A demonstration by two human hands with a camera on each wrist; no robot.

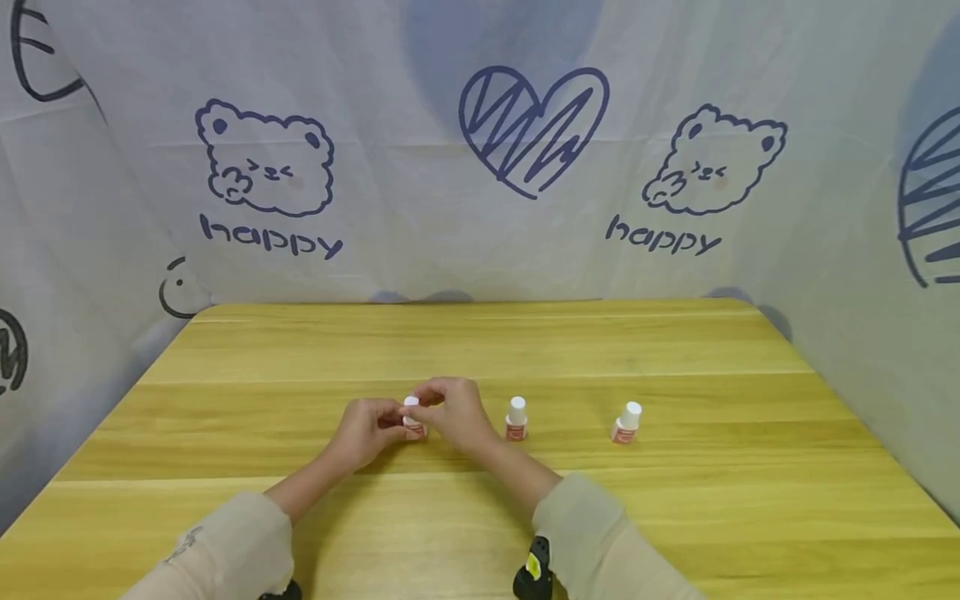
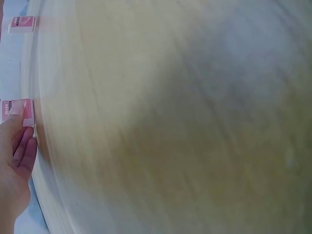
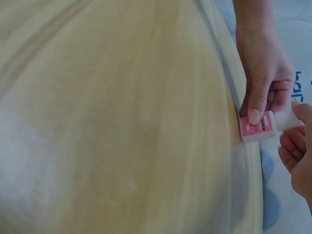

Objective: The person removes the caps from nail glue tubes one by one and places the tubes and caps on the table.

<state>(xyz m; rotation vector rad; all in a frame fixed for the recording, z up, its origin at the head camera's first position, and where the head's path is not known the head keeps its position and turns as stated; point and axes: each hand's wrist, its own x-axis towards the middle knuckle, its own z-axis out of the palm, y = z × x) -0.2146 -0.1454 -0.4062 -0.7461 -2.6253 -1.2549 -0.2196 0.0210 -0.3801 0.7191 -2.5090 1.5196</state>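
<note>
A small white bottle (image 1: 414,423) with a pink label stands upright on the wooden table, left of two similar ones. My left hand (image 1: 365,432) grips its body low down, the thumb lying across the label in the left wrist view. From the other side my right hand (image 1: 455,410) pinches the white cap (image 3: 287,120) between thumb and fingers. The cap sits on the bottle's neck. Part of the bottle is hidden behind the fingers in the head view.
A second capped bottle (image 1: 516,419) stands just right of my right hand, and a third (image 1: 626,422) farther right. The wooden table (image 1: 480,342) ends at a white cloth (image 1: 405,192) printed with bears and hearts.
</note>
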